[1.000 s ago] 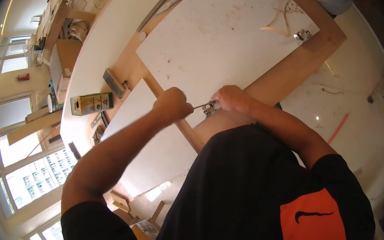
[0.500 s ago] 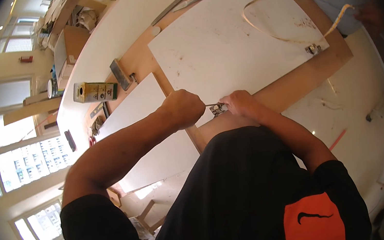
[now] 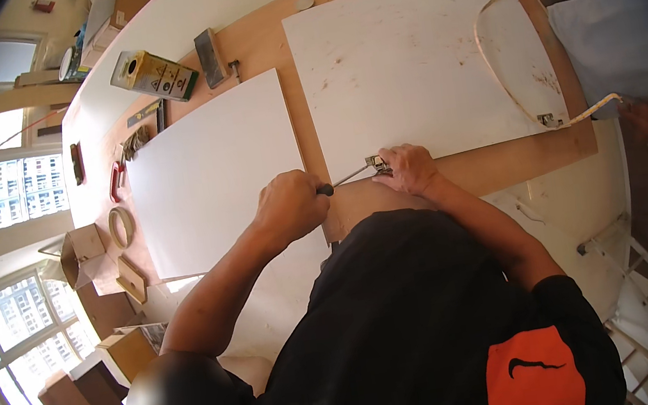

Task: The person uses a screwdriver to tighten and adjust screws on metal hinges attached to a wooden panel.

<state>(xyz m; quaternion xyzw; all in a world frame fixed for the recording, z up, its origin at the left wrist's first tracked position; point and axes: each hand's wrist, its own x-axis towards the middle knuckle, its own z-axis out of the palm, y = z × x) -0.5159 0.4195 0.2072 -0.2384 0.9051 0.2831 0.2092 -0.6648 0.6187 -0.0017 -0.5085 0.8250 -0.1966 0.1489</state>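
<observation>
- The person's left hand (image 3: 290, 205), at the centre of the frame, is closed around the dark handle of a thin steel-shafted screwdriver (image 3: 349, 175).
- The screwdriver's shaft slants up to the right, its far end at a small silvery metal hinge (image 3: 375, 162) just right of the frame's centre.
- The person's right hand (image 3: 412, 169) lies just right of the hinge, bent fingers against it; whether they pinch it, I cannot tell. The two hands are apart, with the shaft between them.
- The hinge sits at the lower edge of a large flat white rectangular panel (image 3: 411, 57), marked with brown smudges, in the upper middle and right.
- A second silvery metal hinge (image 3: 548, 120) sits near that panel's lower right corner.
- A smaller plain white panel (image 3: 217, 176) lies left of centre.
- Both panels rest on a brown wooden board (image 3: 502, 172).
- A yellow-and-green rectangular can (image 3: 155, 75) stands at upper left.
- A long pale flexible strip (image 3: 494, 67) curves over the large panel's right side, one end near a co-worker's hand (image 3: 645, 121).
</observation>
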